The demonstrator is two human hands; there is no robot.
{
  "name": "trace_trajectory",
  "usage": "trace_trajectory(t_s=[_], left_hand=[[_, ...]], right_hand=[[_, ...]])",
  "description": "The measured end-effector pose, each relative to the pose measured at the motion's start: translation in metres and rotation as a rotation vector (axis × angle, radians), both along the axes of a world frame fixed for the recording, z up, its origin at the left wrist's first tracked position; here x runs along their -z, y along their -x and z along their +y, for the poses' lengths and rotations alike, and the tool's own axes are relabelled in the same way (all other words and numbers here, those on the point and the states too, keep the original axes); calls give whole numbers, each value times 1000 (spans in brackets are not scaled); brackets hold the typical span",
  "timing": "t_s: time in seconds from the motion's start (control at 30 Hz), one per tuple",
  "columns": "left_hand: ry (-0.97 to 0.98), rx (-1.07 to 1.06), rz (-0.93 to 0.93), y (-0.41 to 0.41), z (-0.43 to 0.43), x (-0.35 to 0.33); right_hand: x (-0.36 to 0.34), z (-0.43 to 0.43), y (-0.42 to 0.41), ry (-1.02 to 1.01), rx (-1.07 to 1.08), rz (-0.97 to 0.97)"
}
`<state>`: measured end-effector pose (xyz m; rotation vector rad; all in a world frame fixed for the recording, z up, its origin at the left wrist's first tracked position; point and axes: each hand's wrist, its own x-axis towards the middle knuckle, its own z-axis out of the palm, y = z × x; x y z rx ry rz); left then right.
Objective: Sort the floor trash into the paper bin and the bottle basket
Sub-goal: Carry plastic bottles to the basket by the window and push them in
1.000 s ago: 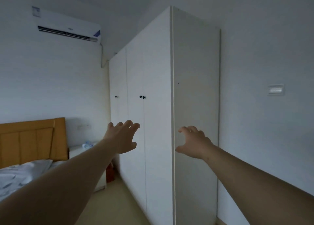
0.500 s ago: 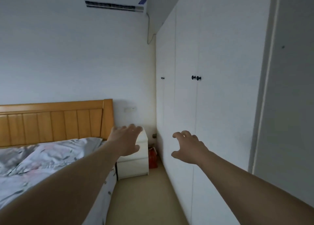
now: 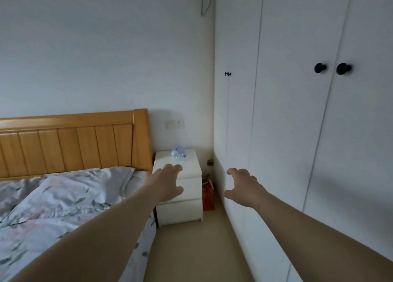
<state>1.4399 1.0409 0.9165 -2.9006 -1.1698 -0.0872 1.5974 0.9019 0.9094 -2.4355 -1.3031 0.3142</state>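
**Empty-handed in the bedroom, with the sorting apparently not begun**

Head view: the left hand [image 3: 168, 183] and right hand [image 3: 244, 189] reach forward, fingers spread and loosely bent, gripping nothing. Clear plastic bottles [image 3: 178, 153] (two, as far as the blur allows) lie on their sides near the back edge of the white nightstand [image 3: 185, 212] top, beyond the left hand's fingertips and untouched. One red bag [image 3: 208, 194] stands on the floor [image 3: 202, 249] between the nightstand and the wardrobe [image 3: 287, 132]. Neither paper bin nor bottle basket is in view, and the visible strip of floor shows no paper. On that evidence nothing looks sorted, and the whole job seems to remain. Also counted: one bed [image 3: 63, 196] and three black door knobs [image 3: 320, 68].
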Motion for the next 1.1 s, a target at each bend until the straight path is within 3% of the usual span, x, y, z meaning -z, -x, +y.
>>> trace_trajectory(t_s=[0.37, 0.73, 1.1], left_hand=[[266, -133, -93, -161, 220, 57], [471, -271, -141, -241, 468, 140], [822, -434, -186, -337, 655, 205]], right_hand=[[68, 228, -174, 104, -9, 160], [157, 481, -263, 194, -65, 351], [222, 660, -348, 327, 33, 557]])
